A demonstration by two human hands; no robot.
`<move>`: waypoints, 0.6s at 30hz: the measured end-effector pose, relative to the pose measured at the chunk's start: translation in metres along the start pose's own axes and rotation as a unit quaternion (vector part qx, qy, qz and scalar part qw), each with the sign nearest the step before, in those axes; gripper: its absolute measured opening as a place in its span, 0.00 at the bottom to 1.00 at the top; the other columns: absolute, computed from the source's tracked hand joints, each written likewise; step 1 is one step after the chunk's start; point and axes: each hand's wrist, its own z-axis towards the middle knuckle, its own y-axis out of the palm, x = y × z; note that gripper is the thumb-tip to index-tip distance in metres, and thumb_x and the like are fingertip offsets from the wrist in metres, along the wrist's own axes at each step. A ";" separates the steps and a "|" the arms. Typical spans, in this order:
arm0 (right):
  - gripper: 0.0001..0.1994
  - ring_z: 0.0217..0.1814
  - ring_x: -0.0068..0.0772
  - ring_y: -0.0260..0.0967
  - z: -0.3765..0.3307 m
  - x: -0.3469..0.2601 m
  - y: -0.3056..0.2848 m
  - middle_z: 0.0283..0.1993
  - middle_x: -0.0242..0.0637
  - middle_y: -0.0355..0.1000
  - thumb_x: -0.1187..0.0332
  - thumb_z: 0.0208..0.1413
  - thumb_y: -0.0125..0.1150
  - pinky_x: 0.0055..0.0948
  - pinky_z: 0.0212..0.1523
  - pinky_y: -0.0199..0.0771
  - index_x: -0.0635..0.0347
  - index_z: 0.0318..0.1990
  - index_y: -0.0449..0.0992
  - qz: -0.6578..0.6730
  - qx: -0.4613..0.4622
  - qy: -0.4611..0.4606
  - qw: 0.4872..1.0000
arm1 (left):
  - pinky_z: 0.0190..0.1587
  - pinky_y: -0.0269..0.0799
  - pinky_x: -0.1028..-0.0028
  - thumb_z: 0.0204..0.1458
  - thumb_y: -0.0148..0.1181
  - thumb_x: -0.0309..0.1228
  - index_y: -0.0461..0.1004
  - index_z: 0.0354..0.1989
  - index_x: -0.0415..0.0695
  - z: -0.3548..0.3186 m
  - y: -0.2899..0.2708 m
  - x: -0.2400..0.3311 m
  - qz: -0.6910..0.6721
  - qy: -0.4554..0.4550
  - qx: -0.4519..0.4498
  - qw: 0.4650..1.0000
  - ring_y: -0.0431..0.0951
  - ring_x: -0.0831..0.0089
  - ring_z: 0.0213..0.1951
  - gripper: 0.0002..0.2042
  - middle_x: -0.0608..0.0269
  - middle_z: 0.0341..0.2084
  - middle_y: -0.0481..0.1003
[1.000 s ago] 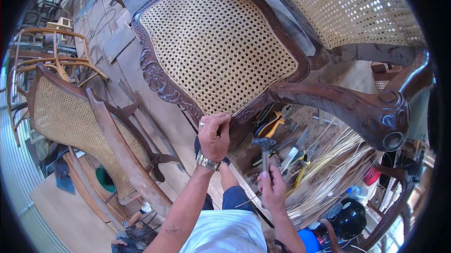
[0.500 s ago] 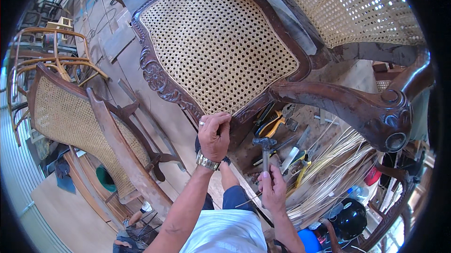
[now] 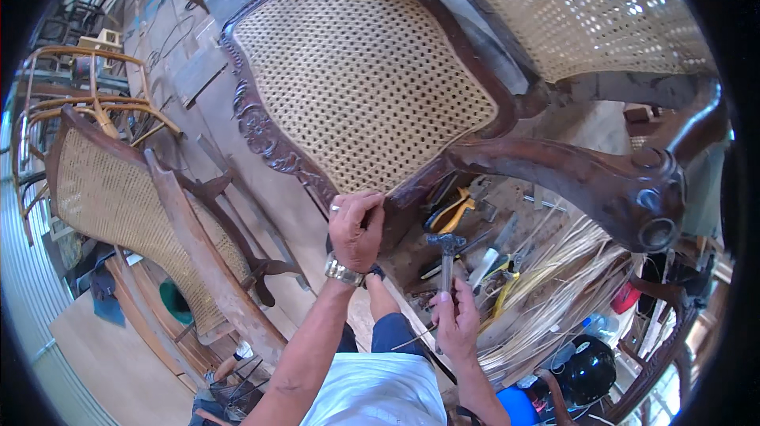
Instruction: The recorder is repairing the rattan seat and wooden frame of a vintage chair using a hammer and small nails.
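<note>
Your left hand (image 3: 356,228) was closed against the lower edge of the dark carved wooden chair frame (image 3: 273,145), fingertips pinched at the spot where the pale woven cane panel (image 3: 360,85) met the wood; whatever small thing the fingers pinched there was too small to tell. A silver metal wristwatch (image 3: 342,271) sat on that wrist. Your right hand (image 3: 457,321) was wrapped shut around the lower handle of a small steel-headed hammer (image 3: 447,264), which stood nearly upright, its long axis running up and away from you, head topmost. The head hung just to the right of the left hand and a little below the frame edge, apart from the wood, so the pinched spot lay up and to the left of the hammer head, with the left hand already on it and the right hand the farther of the two. A curved dark wooden chair arm (image 3: 570,176) swept across to the right above the hammer. Below it lay a loose bundle of pale cane strands (image 3: 546,283) and yellow-handled pliers (image 3: 451,212) among scattered tools (the rest too cluttered to name). A second cane-backed wooden chair (image 3: 134,212) lay on its side to your left.
</note>
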 end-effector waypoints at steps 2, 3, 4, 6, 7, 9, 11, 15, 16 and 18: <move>0.18 0.26 0.15 0.65 0.003 -0.004 0.003 0.36 0.31 0.70 0.71 0.71 0.51 0.19 0.26 0.67 0.65 0.64 0.64 0.022 0.034 -0.006 0.999 | 0.44 0.75 0.66 0.46 0.69 0.16 0.81 0.36 0.45 0.000 -0.004 -0.001 0.024 0.011 0.002 1.000 0.81 0.62 0.38 0.11 0.61 0.35 0.84; 0.20 0.27 0.16 0.65 0.007 -0.005 0.001 0.37 0.32 0.70 0.72 0.70 0.51 0.19 0.26 0.67 0.65 0.67 0.61 0.046 0.059 -0.010 0.997 | 0.44 0.75 0.65 0.45 0.70 0.16 0.81 0.35 0.45 0.000 -0.005 -0.002 0.019 0.001 0.007 1.000 0.81 0.62 0.38 0.11 0.61 0.35 0.83; 0.21 0.29 0.17 0.68 0.011 -0.003 -0.005 0.40 0.32 0.72 0.71 0.69 0.54 0.21 0.30 0.70 0.64 0.67 0.62 0.045 0.086 0.000 0.995 | 0.44 0.75 0.66 0.45 0.70 0.16 0.81 0.35 0.45 0.000 -0.004 -0.004 0.019 -0.011 0.003 1.000 0.80 0.62 0.38 0.11 0.61 0.34 0.84; 0.22 0.32 0.21 0.70 0.031 0.005 -0.023 0.41 0.34 0.73 0.71 0.69 0.54 0.24 0.34 0.73 0.64 0.67 0.63 -0.004 0.147 -0.020 0.989 | 0.44 0.75 0.66 0.45 0.70 0.16 0.81 0.35 0.45 0.001 -0.006 0.000 0.011 -0.023 -0.014 1.000 0.80 0.62 0.38 0.11 0.61 0.34 0.84; 0.22 0.35 0.25 0.72 0.039 0.005 -0.034 0.41 0.37 0.74 0.71 0.68 0.55 0.27 0.38 0.75 0.64 0.68 0.63 -0.053 0.193 -0.040 0.979 | 0.44 0.75 0.66 0.46 0.69 0.16 0.81 0.36 0.45 0.002 -0.006 0.001 0.020 -0.021 -0.020 0.999 0.80 0.63 0.38 0.11 0.61 0.34 0.83; 0.23 0.39 0.32 0.75 0.048 -0.027 -0.056 0.44 0.41 0.75 0.71 0.67 0.55 0.32 0.43 0.76 0.64 0.67 0.63 -0.102 0.210 0.004 0.972 | 0.43 0.75 0.67 0.46 0.69 0.16 0.81 0.36 0.45 0.004 -0.008 -0.001 0.024 -0.016 -0.036 0.999 0.80 0.63 0.38 0.11 0.61 0.34 0.83; 0.23 0.43 0.40 0.77 0.054 -0.039 -0.074 0.46 0.46 0.76 0.71 0.65 0.54 0.37 0.47 0.76 0.64 0.67 0.64 -0.146 0.232 0.050 0.960 | 0.44 0.74 0.67 0.48 0.68 0.17 0.80 0.36 0.44 0.001 -0.012 -0.002 -0.021 -0.075 -0.054 0.995 0.79 0.64 0.38 0.10 0.60 0.35 0.82; 0.24 0.55 0.61 0.74 0.067 -0.005 -0.102 0.56 0.58 0.74 0.72 0.63 0.54 0.46 0.55 0.74 0.63 0.66 0.66 -0.264 0.255 -0.003 0.930 | 0.45 0.74 0.68 0.51 0.66 0.17 0.79 0.37 0.43 0.004 -0.049 0.006 -0.018 -0.148 -0.258 0.955 0.78 0.64 0.38 0.08 0.58 0.35 0.81; 0.23 0.56 0.60 0.73 0.069 0.004 -0.100 0.57 0.58 0.73 0.71 0.63 0.55 0.46 0.58 0.73 0.63 0.66 0.67 -0.312 0.268 -0.024 0.911 | 0.44 0.75 0.68 0.52 0.65 0.18 0.79 0.38 0.43 0.001 -0.057 0.004 -0.052 -0.147 -0.278 0.948 0.79 0.63 0.38 0.07 0.57 0.35 0.80; 0.23 0.60 0.59 0.71 0.065 -0.004 -0.085 0.60 0.58 0.71 0.71 0.63 0.56 0.48 0.63 0.69 0.65 0.65 0.67 -0.354 0.243 0.017 0.903 | 0.43 0.76 0.67 0.55 0.63 0.20 0.79 0.39 0.43 -0.002 -0.080 -0.002 -0.067 -0.145 -0.326 0.932 0.80 0.62 0.38 0.06 0.56 0.36 0.80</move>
